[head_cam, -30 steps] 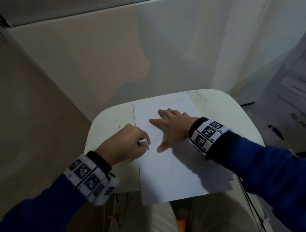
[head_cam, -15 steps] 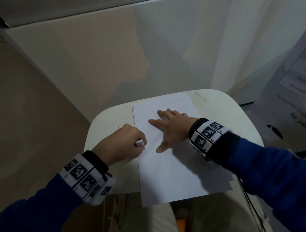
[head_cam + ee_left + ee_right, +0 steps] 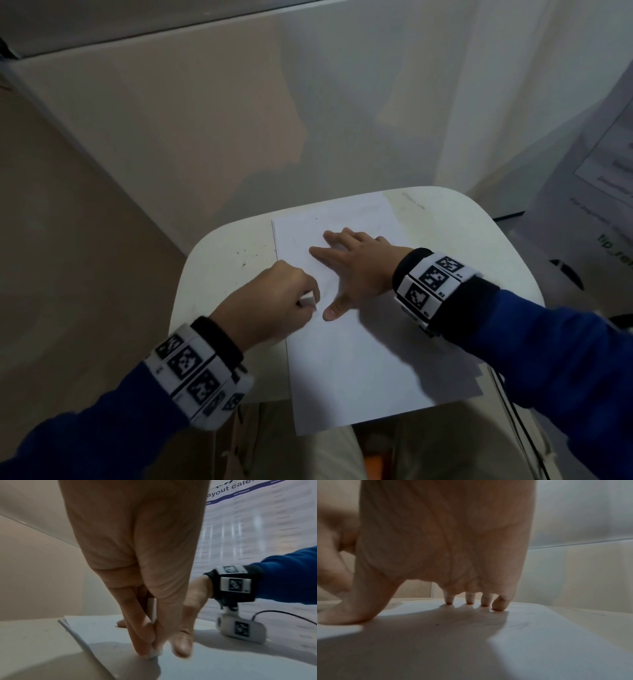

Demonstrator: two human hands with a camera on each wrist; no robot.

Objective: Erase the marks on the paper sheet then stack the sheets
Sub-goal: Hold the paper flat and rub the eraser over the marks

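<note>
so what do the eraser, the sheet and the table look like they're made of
Eraser: white, matte, probably rubber or vinyl; its tip looks worn and rounded. Paper sheet: thin matte white paper, its edge overhanging unsupported. Table: smooth off-white top with rounded corners, likely plastic or laminate.

White paper sheets (image 3: 359,359) lie on an off-white tabletop (image 3: 226,260) flecked with dark specks — the eraser (image 3: 307,303) white too. Blue sleeves (image 3: 548,359); wristbands (image 3: 432,283) white with black square-patterned markers — black cuffs beneath.
</note>
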